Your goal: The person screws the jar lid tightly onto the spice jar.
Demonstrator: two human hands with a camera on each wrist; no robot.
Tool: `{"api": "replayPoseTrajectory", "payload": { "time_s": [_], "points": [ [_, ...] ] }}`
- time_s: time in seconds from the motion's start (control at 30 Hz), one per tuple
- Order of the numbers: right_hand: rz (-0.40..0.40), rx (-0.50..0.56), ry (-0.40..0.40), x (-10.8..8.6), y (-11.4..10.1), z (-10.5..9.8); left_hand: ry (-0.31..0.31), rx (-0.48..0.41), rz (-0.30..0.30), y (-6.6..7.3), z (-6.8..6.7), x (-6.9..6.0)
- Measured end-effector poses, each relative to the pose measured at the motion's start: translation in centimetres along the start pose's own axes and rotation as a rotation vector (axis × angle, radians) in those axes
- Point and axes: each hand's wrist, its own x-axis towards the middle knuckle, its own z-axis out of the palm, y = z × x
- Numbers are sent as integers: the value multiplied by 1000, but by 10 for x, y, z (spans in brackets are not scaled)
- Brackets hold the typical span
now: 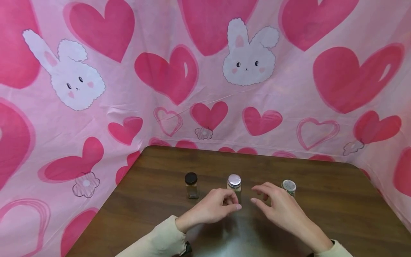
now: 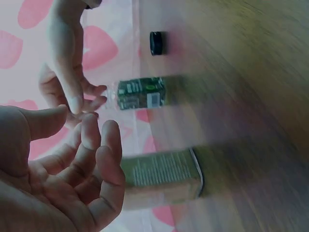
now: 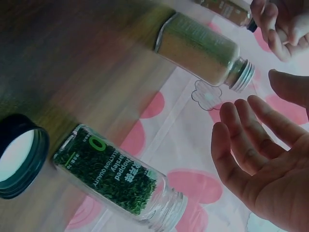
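Note:
Both hands hold nothing. My left hand (image 1: 213,205), fingers loosely bent, is in front of a silver-topped glass spice jar (image 1: 234,181) and partly hides it. Tan powder and a green label show on that jar (image 3: 198,50) in the right wrist view. Just to the right hovers my right hand (image 1: 279,207), thumb and fingers apart. It hides part of a chopped parsley jar (image 1: 289,187). In the right wrist view the parsley jar (image 3: 113,174) stands uncapped, its threaded neck bare. A loose black cap (image 3: 21,155) lies on the table beside it.
A black-capped spice jar (image 1: 192,185) stands upright at the left of the row. The jars are on a dark wooden table (image 1: 154,210). A pink cloth (image 1: 205,89) with hearts and rabbits hangs behind and along the sides.

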Motion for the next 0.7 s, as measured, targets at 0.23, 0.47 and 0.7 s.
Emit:
{"api": "replayPoseTrajectory", "payload": {
  "time_s": [0.23, 0.47, 0.7],
  "points": [
    [25, -13, -4, -8, 1, -2, -9, -21, 19, 6, 8, 7],
    [24, -37, 10, -15, 4, -4, 1, -40, 29, 13, 13, 13],
    [49, -36, -10, -21, 6, -6, -15, -65, 47, 20, 21, 19]
  ]
}}
